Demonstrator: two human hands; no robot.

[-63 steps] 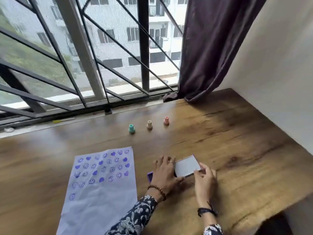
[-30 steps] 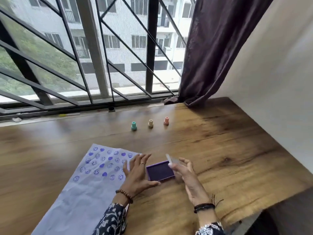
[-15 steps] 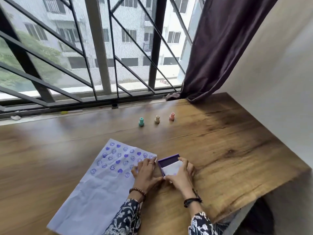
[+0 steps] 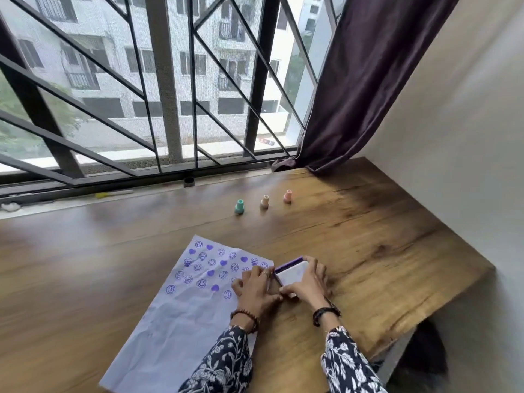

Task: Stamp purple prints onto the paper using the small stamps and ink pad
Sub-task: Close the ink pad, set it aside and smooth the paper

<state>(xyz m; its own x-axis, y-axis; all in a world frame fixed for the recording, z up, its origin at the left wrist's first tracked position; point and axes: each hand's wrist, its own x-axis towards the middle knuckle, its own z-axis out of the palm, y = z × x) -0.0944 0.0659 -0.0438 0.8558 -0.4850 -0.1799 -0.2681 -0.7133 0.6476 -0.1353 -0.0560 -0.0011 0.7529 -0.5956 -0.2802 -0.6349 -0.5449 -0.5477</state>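
Observation:
A white paper with several purple smiley and heart prints lies on the wooden table. At its right edge sits the purple ink pad, with its white lid lowered almost flat over it; only a purple strip shows at the far side. My right hand holds the lid from the right and near side. My left hand presses flat against the pad's left side, partly on the paper. Three small stamps stand in a row farther back: green, beige, pink.
The wooden table ends at a window sill with black bars at the back, a dark curtain at the back right, and a white wall on the right. The table's front right edge drops off near my right arm.
The lid stood open with the purple pad exposed a second ago; my right hand has since swung it down over the pad. My left hand stayed beside the pad.

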